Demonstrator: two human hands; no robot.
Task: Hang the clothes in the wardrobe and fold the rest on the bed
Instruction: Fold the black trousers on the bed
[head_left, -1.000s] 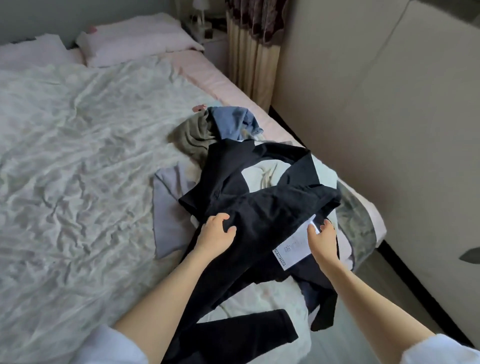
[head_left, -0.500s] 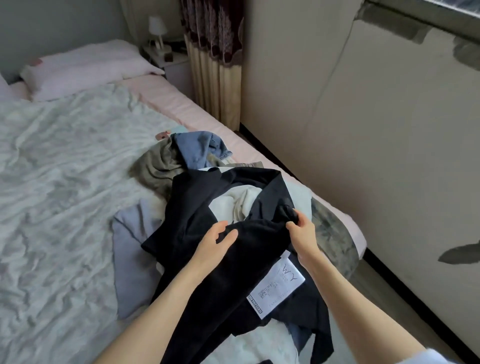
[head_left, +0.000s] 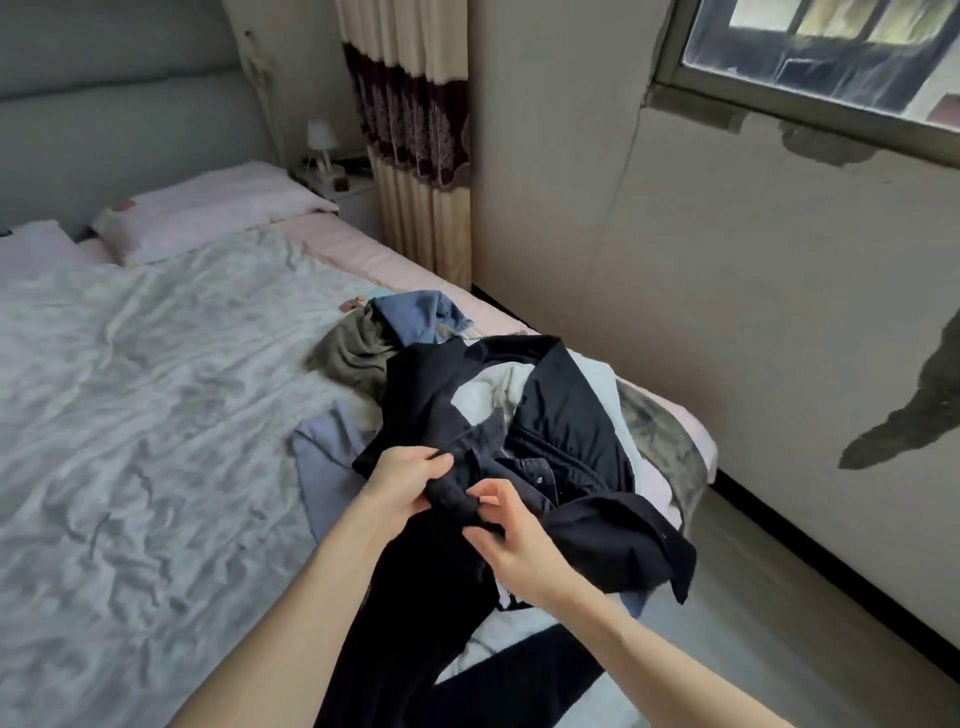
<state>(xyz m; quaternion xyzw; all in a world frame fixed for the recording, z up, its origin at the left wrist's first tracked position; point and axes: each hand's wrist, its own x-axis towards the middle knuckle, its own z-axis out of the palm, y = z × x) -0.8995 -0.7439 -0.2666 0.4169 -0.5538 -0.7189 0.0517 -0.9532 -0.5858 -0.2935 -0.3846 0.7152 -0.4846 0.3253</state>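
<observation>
A black button-up shirt (head_left: 571, 415) lies on top of a pile of clothes at the right edge of the bed (head_left: 130, 415). My left hand (head_left: 402, 480) grips a bunched fold of the shirt from the left. My right hand (head_left: 506, 535) pinches the same fold from the right, close beside the left hand. Behind the shirt lie an olive-grey garment (head_left: 353, 353) and a blue denim piece (head_left: 421, 317). A lavender garment (head_left: 322, 457) and white cloth (head_left: 488, 400) lie under the shirt.
A crumpled pale quilt covers the bed, with pillows (head_left: 208, 213) at its head. A nightstand with a small lamp (head_left: 319, 140) stands beside a curtain (head_left: 415, 145). A wall with a window (head_left: 831, 62) runs close along the right, with a narrow floor strip (head_left: 779, 597) between.
My view has lifted and shifted left. Both hands came together on a fold of the black shirt, and the white label that showed before is hidden.
</observation>
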